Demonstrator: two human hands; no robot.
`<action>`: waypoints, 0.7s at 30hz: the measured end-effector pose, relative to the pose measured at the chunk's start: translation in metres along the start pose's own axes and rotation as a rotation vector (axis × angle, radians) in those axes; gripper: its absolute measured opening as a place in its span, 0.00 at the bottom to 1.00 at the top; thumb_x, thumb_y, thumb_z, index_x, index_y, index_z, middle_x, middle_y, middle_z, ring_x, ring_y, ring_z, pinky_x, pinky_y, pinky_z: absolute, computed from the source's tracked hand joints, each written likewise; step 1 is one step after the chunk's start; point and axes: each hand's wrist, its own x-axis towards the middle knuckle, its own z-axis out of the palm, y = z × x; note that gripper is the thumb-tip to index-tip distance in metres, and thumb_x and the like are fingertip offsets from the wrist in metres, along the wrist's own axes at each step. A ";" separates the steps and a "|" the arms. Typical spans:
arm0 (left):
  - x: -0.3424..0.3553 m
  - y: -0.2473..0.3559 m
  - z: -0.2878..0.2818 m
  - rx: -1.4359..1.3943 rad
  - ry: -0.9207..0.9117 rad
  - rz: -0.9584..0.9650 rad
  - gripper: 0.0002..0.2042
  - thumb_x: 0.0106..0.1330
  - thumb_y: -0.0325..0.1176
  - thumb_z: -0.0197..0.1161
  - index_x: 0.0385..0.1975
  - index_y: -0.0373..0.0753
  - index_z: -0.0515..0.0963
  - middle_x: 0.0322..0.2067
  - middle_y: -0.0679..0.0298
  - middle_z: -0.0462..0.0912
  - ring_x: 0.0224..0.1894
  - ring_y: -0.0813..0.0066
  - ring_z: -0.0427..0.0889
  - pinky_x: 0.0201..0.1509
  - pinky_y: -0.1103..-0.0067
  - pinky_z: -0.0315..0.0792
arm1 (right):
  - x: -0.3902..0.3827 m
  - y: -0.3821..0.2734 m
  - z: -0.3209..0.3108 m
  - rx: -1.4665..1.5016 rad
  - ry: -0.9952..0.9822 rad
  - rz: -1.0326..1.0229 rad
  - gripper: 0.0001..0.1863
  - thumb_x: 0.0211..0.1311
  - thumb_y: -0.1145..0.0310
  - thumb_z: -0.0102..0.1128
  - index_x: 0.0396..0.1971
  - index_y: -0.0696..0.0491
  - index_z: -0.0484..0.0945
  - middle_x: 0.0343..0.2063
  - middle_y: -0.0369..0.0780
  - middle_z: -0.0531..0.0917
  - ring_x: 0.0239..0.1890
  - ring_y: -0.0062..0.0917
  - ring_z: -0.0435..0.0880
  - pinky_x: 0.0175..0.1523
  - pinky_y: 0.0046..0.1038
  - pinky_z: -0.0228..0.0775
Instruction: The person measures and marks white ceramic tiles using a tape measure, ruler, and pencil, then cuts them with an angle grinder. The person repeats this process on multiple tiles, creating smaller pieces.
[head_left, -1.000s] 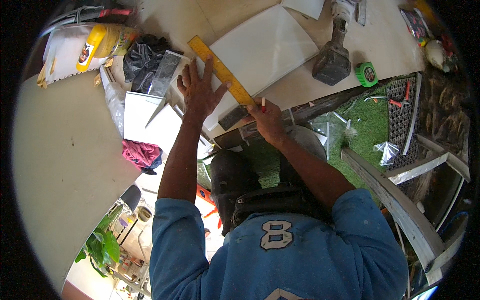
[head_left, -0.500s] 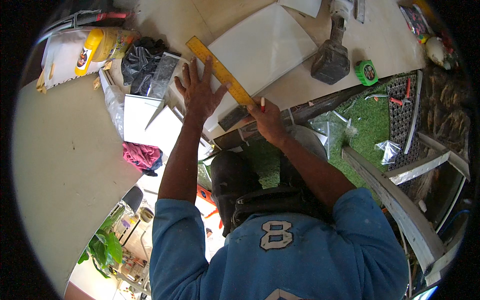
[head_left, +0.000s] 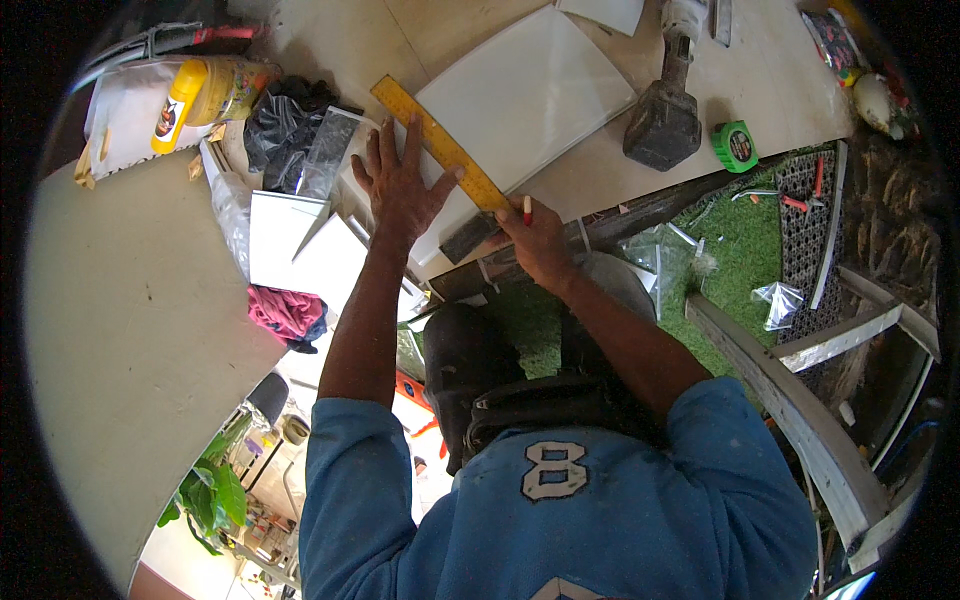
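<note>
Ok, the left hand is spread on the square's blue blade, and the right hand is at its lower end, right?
Not the colour: the head view shows a yellow blade. The left hand is spread on it, the right hand at its lower end.

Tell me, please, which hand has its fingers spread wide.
The left hand, fanned out against the yellow ruler; the right hand is curled at the ruler's near end.

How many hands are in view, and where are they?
2. The left hand is spread, thumb and index fingertip on the yellow ruler; the right hand grips its near end, at the dark stock. No others show.
</note>
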 end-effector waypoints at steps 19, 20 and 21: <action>0.002 0.003 -0.005 -0.057 0.044 -0.021 0.54 0.62 0.72 0.71 0.86 0.55 0.59 0.83 0.45 0.54 0.86 0.40 0.49 0.85 0.35 0.33 | -0.029 -0.059 -0.012 -0.313 0.220 0.038 0.21 0.87 0.56 0.57 0.50 0.62 0.84 0.38 0.39 0.86 0.38 0.19 0.86 0.45 0.25 0.85; 0.001 0.003 -0.006 -0.060 0.042 -0.024 0.53 0.62 0.72 0.72 0.85 0.54 0.60 0.83 0.45 0.55 0.86 0.39 0.49 0.85 0.35 0.33 | -0.035 -0.072 -0.014 -0.382 0.238 -0.067 0.22 0.88 0.54 0.56 0.50 0.62 0.84 0.37 0.37 0.86 0.36 0.18 0.85 0.43 0.23 0.82; 0.001 0.004 -0.008 -0.068 0.048 -0.024 0.53 0.62 0.71 0.72 0.85 0.54 0.60 0.83 0.45 0.55 0.85 0.39 0.50 0.85 0.35 0.33 | -0.035 -0.084 -0.013 -0.449 0.255 -0.176 0.23 0.88 0.53 0.55 0.49 0.61 0.84 0.36 0.36 0.85 0.33 0.17 0.83 0.40 0.21 0.79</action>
